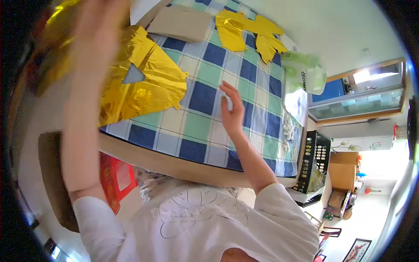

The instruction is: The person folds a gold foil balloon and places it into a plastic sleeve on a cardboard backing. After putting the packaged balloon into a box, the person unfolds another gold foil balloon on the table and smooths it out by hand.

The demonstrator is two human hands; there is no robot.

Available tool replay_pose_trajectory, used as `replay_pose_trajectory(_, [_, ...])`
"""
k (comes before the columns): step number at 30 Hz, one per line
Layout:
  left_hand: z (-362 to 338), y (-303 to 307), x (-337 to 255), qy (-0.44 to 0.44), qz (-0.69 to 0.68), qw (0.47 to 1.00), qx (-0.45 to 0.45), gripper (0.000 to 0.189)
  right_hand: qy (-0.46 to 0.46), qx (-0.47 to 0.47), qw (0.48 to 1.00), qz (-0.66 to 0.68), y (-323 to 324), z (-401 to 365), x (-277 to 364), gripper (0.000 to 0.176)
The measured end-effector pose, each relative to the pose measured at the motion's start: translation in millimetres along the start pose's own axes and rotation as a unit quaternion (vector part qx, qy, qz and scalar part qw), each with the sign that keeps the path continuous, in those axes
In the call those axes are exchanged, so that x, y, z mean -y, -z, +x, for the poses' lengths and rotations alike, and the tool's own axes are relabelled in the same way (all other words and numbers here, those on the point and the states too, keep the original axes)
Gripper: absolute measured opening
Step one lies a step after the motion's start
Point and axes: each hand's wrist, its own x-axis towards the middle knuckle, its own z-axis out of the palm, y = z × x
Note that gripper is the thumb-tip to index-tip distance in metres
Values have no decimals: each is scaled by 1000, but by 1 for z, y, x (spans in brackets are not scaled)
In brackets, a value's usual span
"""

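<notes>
Extending beside shiny gold foil [155,85], the left hand [102,17] blurs.

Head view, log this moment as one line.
left hand: blurred, grip unclear | right hand: empty, over checked cloth | large gold foil: spread on cloth

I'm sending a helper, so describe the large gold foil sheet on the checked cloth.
Find the blue, green and white checked cloth. On its left side lies the large gold foil sheet. Unlike the gold foil farther back, it has a triangular opening.
</notes>
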Motion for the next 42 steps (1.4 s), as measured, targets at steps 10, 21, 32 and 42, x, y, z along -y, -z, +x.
replay_pose_trajectory(10, [-248, -157, -72, 48, -223, 852, 471, 16, -285, -162, 938, 116, 151, -82, -54, 24])
replay_pose_trajectory(21, [-225, -159, -50, -7, -39, 861, 507, 53, -172, -237, 955, -52, 173, -81, -55, 33])
replay_pose_trajectory(32, [-220, -162, -6, -16, 249, 809, 533, 61, -106, 99, 919, -366, 156, -49, -89, 39])
replay_pose_trajectory(42, [-168, -186, 20, -52, 266, 836, 477, 59, -80, 116, 925, -353, 175, 1, -108, 36])
